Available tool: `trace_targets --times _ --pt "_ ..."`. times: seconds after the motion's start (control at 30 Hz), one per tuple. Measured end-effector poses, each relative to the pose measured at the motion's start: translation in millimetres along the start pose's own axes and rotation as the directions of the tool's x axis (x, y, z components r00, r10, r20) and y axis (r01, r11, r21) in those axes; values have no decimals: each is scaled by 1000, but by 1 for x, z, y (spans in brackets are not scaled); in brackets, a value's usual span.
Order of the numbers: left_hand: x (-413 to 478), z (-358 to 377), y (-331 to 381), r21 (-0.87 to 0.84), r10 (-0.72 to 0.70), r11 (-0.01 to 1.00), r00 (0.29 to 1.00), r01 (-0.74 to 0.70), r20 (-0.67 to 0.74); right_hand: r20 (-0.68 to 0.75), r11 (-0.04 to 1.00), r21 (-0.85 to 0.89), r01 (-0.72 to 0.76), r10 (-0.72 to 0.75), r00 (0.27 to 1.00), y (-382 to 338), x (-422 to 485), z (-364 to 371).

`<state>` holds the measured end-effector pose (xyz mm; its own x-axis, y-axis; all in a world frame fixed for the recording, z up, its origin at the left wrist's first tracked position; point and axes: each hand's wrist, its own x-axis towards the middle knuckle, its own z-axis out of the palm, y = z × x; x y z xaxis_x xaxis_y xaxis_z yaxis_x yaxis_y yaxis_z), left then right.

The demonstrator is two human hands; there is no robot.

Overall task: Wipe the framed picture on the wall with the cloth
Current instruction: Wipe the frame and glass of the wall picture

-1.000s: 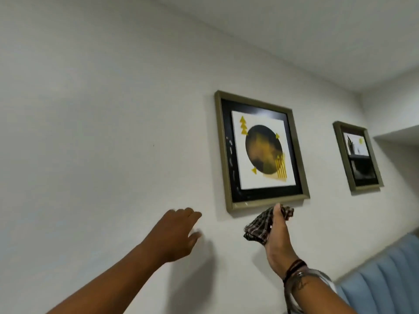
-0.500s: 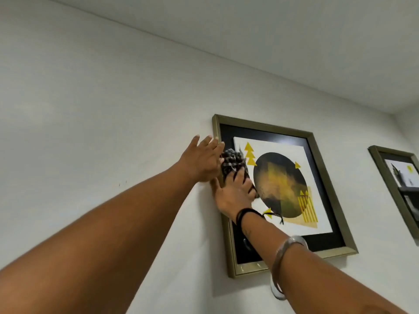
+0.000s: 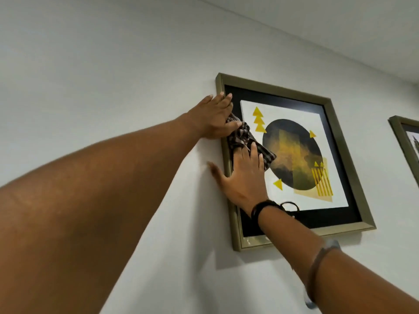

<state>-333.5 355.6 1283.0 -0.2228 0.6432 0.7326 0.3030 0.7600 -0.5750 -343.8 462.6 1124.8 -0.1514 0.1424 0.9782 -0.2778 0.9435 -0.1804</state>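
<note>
My left hand (image 3: 214, 120) is flat on the wall (image 3: 113, 71) at the upper left corner of the framed picture (image 3: 340, 155) — fingers together and extended, fingertips lying over the frame's left rail near the top, thumb reaching right onto the cloth (image 3: 248, 143). It isn't gripping anything, just pressing open-palmed against wall and frame edge.

The cloth, dark checked and bunched, sits on the glass just inside the left rail, in the upper left part of the picture, beside the yellow triangles of the print. Its lower right corner hangs out over the dark circle.

My right hand (image 3: 243, 180) is directly below the left, palm flat toward the picture, fingers spread and laid over the lower part of the cloth, pinning it to the glass. The thumb sticks out left, past the frame rail and over bare wall. It's a flat press, not a pinch. There's a dark band (image 3: 264, 206) on that wrist and a bangle (image 3: 317, 264) further down the forearm.

The picture hangs on the wall with a gold-toned frame, black mat, and white print with dark circle and yellow shapes. Lower left corner of the frame shows glare.

Far right edge of view — part of a second framed picture (image 3: 405, 146), well apart on the same wall.
</note>
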Motion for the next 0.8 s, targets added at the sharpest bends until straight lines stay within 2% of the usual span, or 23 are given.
trace_targets --times 0.07,0.2,0.43,0.53,0.8 --pt "-1 -4 -2 -6 9 1000 1000 -8 27 15 1000 24 12 -12 1000 5 -27 0" --pt "-2 -4 -2 122 23 992 997 -33 78 93 999 28 23 -26 995 20 -58 -4" --pt "-9 -1 6 54 -5 999 997 1 79 132 996 79 32 -42 990 12 15 -22" --pt "-13 -1 9 64 -17 998 998 14 61 128 996 79 33 -43 991 7 20 -21" --pt "-24 3 20 121 -26 993 994 13 105 131 990 138 21 -39 991 18 -83 -15"
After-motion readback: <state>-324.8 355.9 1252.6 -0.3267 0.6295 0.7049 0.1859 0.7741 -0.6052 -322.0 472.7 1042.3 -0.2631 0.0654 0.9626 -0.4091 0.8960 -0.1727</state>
